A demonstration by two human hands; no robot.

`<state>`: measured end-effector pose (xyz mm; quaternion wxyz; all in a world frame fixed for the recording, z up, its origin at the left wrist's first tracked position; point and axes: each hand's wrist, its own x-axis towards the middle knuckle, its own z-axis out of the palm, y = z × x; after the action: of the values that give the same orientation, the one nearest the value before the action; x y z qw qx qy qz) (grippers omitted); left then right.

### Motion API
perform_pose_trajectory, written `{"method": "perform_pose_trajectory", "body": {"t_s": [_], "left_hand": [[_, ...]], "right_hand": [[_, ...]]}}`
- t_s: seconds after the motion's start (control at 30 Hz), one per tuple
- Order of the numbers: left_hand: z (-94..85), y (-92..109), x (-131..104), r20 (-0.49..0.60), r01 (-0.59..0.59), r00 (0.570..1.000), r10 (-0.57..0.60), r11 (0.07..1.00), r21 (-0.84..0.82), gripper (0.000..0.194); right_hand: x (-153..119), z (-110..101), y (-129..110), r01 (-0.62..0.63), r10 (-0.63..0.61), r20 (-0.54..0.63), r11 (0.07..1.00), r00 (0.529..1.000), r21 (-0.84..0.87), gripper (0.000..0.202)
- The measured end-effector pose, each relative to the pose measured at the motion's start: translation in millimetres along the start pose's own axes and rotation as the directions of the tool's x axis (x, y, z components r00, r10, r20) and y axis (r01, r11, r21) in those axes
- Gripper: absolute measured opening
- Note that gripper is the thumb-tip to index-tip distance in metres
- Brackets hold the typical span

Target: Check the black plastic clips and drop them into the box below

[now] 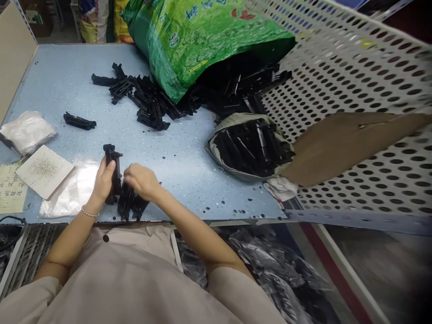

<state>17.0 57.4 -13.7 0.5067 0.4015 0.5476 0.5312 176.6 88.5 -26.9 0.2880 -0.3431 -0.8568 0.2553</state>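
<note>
My left hand (104, 180) is closed around a long black plastic part (113, 168), which stands up from the near side of the blue table. Just to its right, my right hand (141, 180) has its fingers curled in, with the fingertips close to the part. Whatever those fingers pinch, if anything, is too small to see. Under and beside my right hand lie several more black plastic parts (126, 204) near the table's front edge. A small square white board (45, 171) with tiny grains on it rests to the left of my left hand.
A green bag (209, 40) spills black parts (148, 101) across the back. An open cloth bag (216, 155) full of similar parts stands at the right, before a perforated panel (371, 90). Clear plastic bags (72, 191) and a handwritten note (13, 189) lie at the left.
</note>
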Motion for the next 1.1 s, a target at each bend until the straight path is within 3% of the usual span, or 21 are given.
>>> {"method": "perform_pose_trajectory", "body": {"t_s": [0.1,0.17,0.23,0.3,0.33,0.43,0.5,0.6,0.67,0.73,0.8,0.83,0.93,1.0,1.1], "left_hand": [[-9.5,0.2,5.9,-0.037,0.025,0.999,-0.024,0.999,0.039,0.051],[-17.6,-3.1,7.6,-0.045,-0.099,0.993,0.112,0.967,0.233,0.055],[-25.9,-10.6,6.6,-0.017,-0.190,0.973,0.228,0.847,0.497,0.058],[-30.8,-21.9,1.2,0.020,-0.150,0.981,0.192,0.692,0.706,0.059],[-30.9,-28.5,-3.3,0.026,-0.105,0.990,0.136,0.617,0.780,0.059],[-22.6,-47.3,-20.5,0.038,-0.038,0.999,0.008,0.437,0.898,0.058],[-15.9,-54.6,-29.7,0.061,-0.063,0.998,0.019,0.414,0.908,0.059],[-14.6,-52.6,-30.9,0.095,-0.163,0.983,0.156,0.506,0.847,0.056],[-17.1,-44.3,-20.9,0.111,-0.239,0.965,0.238,0.621,0.746,0.050],[-16.2,-34.0,-3.6,0.105,-0.241,0.970,0.221,0.792,0.561,0.048],[-9.3,-24.3,16.9,0.084,-0.135,0.990,0.117,0.955,0.266,0.052],[-4.1,-20.1,26.2,0.075,-0.069,0.995,0.063,0.994,0.089,0.055],[11.7,-10.9,39.8,0.086,0.073,0.995,-0.053,0.965,-0.251,0.050],[18.7,-7.5,33.6,0.123,0.119,0.988,-0.088,0.952,-0.280,0.043],[23.6,-7.2,12.8,0.217,0.128,0.973,-0.077,0.965,-0.231,0.039]], "right_hand": [[-25.5,19.1,-14.8,0.068,-0.058,0.084,0.992,0.995,-0.110,0.052],[-30.2,27.8,-16.2,-0.008,0.024,0.138,0.994,0.990,-0.111,0.049],[-19.7,27.7,-5.7,-0.091,0.108,0.179,0.991,0.978,-0.098,0.048],[5.3,17.4,18.6,-0.183,0.196,0.101,0.975,0.976,-0.124,0.044],[21.5,9.1,35.5,-0.242,0.245,0.000,0.958,0.969,-0.152,0.039],[72.3,-22.3,95.2,-0.457,0.376,-0.349,0.869,0.859,-0.188,0.031],[96.6,-42.8,131.5,-0.555,0.467,-0.413,0.823,0.782,-0.122,0.037],[105.8,-62.7,159.6,-0.588,0.538,-0.372,0.808,0.756,-0.026,0.037],[93.1,-62.4,154.4,-0.555,0.515,-0.378,0.832,0.769,0.003,0.037],[68.1,-49.6,130.9,-0.499,0.471,-0.392,0.866,0.790,0.035,0.037],[36.2,-29.0,95.0,-0.391,0.397,-0.368,0.916,0.841,0.093,0.035],[20.2,-18.6,75.4,-0.307,0.339,-0.334,0.941,0.880,0.146,0.034],[-14.0,0.1,27.4,-0.154,0.220,-0.212,0.946,0.952,0.287,0.034],[-17.6,-1.3,12.8,-0.202,0.282,-0.202,0.917,0.938,0.344,0.041],[1.5,-13.1,13.0,-0.275,0.364,-0.266,0.908,0.893,0.317,0.052]]}}
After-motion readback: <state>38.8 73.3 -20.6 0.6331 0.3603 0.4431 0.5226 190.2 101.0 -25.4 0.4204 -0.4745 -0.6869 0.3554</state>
